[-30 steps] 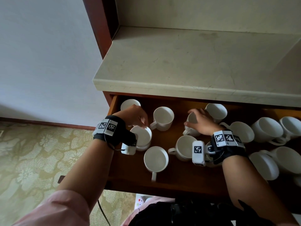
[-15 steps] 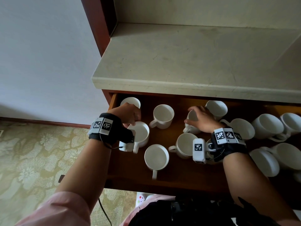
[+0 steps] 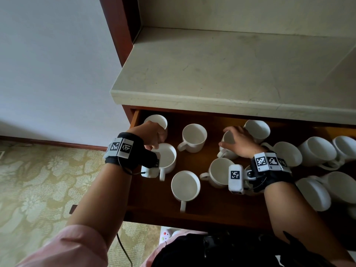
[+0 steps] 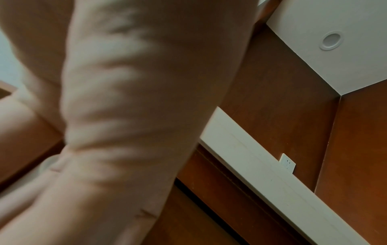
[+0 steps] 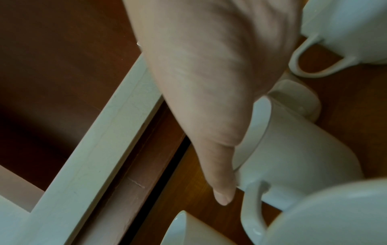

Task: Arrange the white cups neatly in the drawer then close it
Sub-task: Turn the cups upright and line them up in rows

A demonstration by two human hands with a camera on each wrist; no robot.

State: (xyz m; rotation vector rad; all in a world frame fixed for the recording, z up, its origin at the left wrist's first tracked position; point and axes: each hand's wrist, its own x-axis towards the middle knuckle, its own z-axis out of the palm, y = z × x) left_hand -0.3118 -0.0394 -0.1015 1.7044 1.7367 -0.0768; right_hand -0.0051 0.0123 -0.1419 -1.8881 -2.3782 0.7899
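Observation:
Several white cups stand in the open wooden drawer point(image 3: 212, 212). My left hand point(image 3: 158, 142) curls over the far rim of a cup point(image 3: 167, 158) near the drawer's left side, and that cup's handle points toward the front. My right hand point(image 3: 231, 138) lies over another cup point(image 3: 225, 154) in the back middle, with fingers round its rim. In the right wrist view the thumb point(image 5: 222, 190) runs along the rim of this tilted cup point(image 5: 293, 157). The left wrist view shows only my blurred palm point(image 4: 125, 116), and the fingers are hidden.
Loose cups sit at the back left point(image 3: 156, 121), between my hands point(image 3: 193, 137), in front point(image 3: 185, 185) and beside my right wrist point(image 3: 220, 172). More crowd the right side point(image 3: 317, 151). A pale stone counter point(image 3: 231, 74) overhangs the drawer's back. Carpet point(image 3: 38, 189) lies to the left.
My left hand has drawn its cup slightly left, and the cup's handle now shows at the front. The right hand stays on its cup with little movement.

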